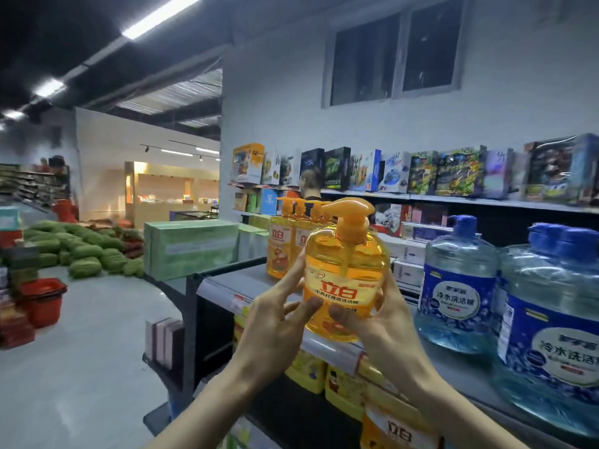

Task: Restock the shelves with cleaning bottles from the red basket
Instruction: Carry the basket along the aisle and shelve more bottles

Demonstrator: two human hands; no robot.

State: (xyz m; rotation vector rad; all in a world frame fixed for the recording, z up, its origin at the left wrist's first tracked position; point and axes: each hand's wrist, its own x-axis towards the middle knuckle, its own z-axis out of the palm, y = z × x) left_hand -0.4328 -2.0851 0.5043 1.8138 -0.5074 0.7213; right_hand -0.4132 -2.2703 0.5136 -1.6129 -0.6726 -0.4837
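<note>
"立白" on yellow pump bottle

It is dim in here. What light I have falls from white strip lamps on the black ceiling, upper left, and they blow out to plain glare. A far alcove glows warm yellow. The near bottle shines through orange and looks fairly sharp. The jugs on the right carry soft highlights. The window is dark. Shelf lines bow, and the far left smears soft.
</note>
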